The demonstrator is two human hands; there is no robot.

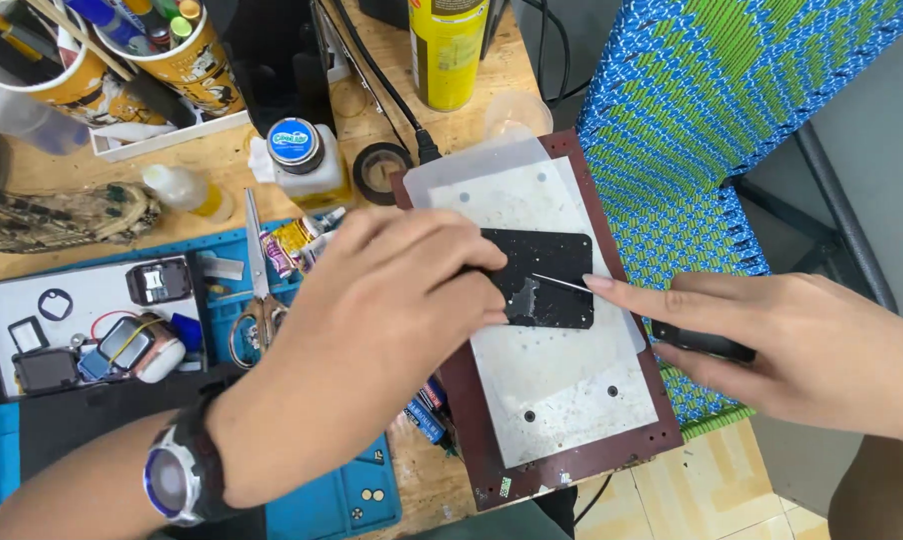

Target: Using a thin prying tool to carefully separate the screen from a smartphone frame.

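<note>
My left hand (392, 320) lies palm-down over the left end of a black flat panel (547, 280), fingers curled and pressing on its edge; how much is pinched underneath I cannot tell. The panel lies on a pale plate (552, 390) with a dark red rim, just right of my left knuckles. My right hand (792, 345) comes in from the right, index finger stretched out, tip touching a thin metal pick (562, 284) that lies across the panel's right half. The same hand closes round a dark tool handle (702, 343) below the finger. Wristwatch (177, 480) on my left wrist. Left of my left hand: scissors (257, 290) on a blue mat (342, 495), small white bottle (307, 160) beyond my fingers, yellow can (450, 50) farther up. Blue-green woven chair (692, 150) beyond my right hand.
</note>
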